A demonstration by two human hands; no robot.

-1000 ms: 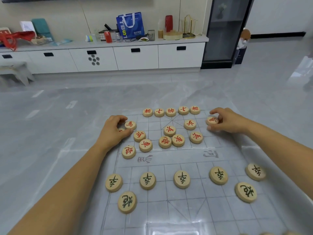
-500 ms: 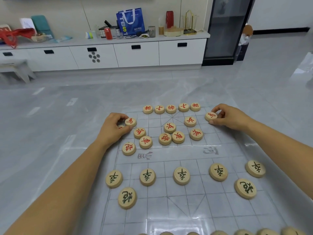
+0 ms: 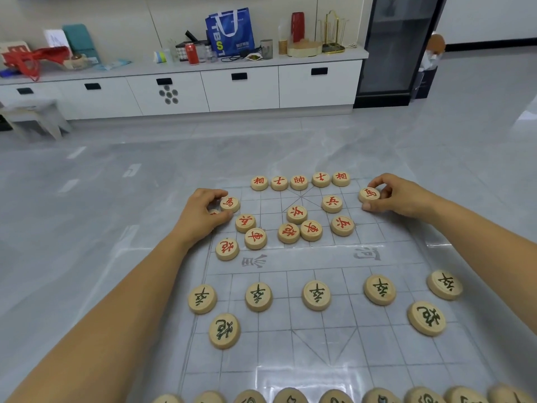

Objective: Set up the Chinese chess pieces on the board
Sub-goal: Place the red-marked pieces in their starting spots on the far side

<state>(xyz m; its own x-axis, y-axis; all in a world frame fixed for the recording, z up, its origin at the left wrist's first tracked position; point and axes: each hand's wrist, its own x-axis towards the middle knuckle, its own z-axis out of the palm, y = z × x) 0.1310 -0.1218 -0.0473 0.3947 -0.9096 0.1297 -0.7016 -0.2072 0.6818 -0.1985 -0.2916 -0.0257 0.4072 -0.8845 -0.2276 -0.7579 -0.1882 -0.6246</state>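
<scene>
Nearest the viewer, a row of round wooden discs with dark characters [image 3: 334,398] lines the bottom edge of the transparent gridded plastic board [image 3: 290,359], which lies flat on the grey tiled floor [image 3: 87,199]. Beyond it, two green-lettered cannon discs [image 3: 224,330] sit just behind five green-lettered soldier discs [image 3: 316,295] spaced across one rank. Past the river band, red-lettered wooden discs [image 3: 311,230] lie in a loose cluster. The left hand [image 3: 200,216] pinches a red-lettered horse disc [image 3: 229,203] at the board's left edge; the right hand [image 3: 398,196] pinches a second red horse disc [image 3: 369,194] near the right edge. Five red discs [image 3: 299,182] form the far rank. A white drawer cabinet [image 3: 232,88] stands against the wall.
</scene>
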